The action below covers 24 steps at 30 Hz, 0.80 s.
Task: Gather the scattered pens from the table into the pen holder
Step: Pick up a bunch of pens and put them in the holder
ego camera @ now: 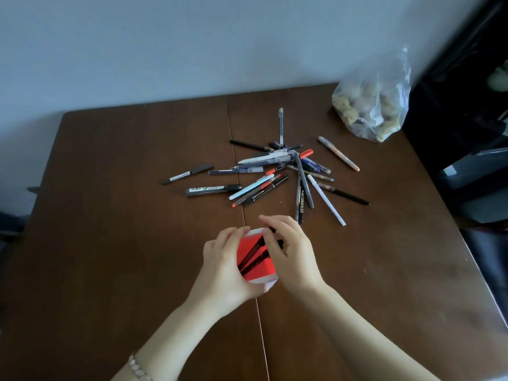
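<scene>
While hands cup holder (257, 259), pen (301, 200) reads "CARBON BLACK".

The pen holder (257, 259) is red inside with a white rim. Two black pens (254, 254) lean in it. The other pens (277, 171) lie in a messy pile toward 12 o'clock from it, some crossing.

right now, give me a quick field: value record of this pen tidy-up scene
surface: dark brown wooden table
holder: red and white pen holder, two dark pens inside
left hand: wrapped round the holder's side
right hand: at the holder's rim, fingers on the two dark pens
loose pens: scattered pile of pens beyond the holder
other: clear plastic bag at the far right corner
</scene>
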Each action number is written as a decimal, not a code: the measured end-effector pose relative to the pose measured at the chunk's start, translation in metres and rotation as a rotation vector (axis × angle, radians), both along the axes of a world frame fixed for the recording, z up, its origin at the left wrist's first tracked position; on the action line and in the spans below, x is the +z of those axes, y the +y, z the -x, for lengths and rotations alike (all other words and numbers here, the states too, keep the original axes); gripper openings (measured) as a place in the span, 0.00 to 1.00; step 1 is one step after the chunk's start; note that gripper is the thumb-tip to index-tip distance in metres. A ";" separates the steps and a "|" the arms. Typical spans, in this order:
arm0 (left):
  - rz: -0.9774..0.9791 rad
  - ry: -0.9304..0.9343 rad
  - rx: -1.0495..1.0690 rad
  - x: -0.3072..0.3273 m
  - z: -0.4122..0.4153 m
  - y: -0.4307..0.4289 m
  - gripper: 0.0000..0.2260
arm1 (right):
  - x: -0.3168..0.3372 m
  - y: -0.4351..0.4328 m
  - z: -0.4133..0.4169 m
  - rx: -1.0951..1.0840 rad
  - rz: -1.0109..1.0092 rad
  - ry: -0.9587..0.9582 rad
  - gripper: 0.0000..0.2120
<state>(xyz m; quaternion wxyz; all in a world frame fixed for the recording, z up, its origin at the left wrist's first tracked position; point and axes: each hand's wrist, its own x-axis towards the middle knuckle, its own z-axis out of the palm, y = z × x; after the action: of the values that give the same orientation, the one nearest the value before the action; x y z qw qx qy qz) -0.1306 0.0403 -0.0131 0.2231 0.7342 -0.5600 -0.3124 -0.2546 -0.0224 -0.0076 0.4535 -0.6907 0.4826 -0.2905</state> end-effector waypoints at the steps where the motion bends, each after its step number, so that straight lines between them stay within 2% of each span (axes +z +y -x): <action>1: 0.017 -0.016 -0.010 -0.003 -0.001 -0.002 0.44 | -0.002 -0.004 0.004 -0.011 0.008 -0.001 0.13; 4: 0.051 -0.030 0.014 -0.014 -0.009 -0.005 0.43 | -0.017 -0.038 0.023 -0.258 -0.058 -0.003 0.11; 6: 0.057 -0.060 0.044 -0.018 -0.015 -0.006 0.43 | -0.037 -0.072 0.042 -0.363 -0.091 0.200 0.11; 9: 0.065 -0.097 0.089 -0.023 -0.021 -0.009 0.43 | -0.066 -0.114 0.065 -0.309 -0.128 0.537 0.15; 12: 0.061 -0.122 0.088 -0.031 -0.022 -0.012 0.43 | -0.082 -0.135 0.071 -0.145 -0.160 0.701 0.17; 16: 0.029 -0.090 0.104 -0.036 -0.021 -0.016 0.43 | -0.088 -0.145 0.069 0.005 -0.147 0.780 0.20; 21: -0.004 -0.060 0.098 -0.040 -0.021 -0.015 0.43 | -0.081 -0.163 0.088 -0.122 -0.045 0.891 0.18; 24: -0.038 -0.064 0.101 -0.040 -0.018 -0.013 0.43 | -0.086 -0.164 0.105 -0.067 -0.077 0.958 0.17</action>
<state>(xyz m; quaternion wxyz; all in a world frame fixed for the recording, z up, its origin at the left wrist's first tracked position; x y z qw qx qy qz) -0.1131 0.0273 -0.0528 0.2065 0.7751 -0.5233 -0.2877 -0.3597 -0.1863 -0.0940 0.1958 -0.7135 0.6697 0.0637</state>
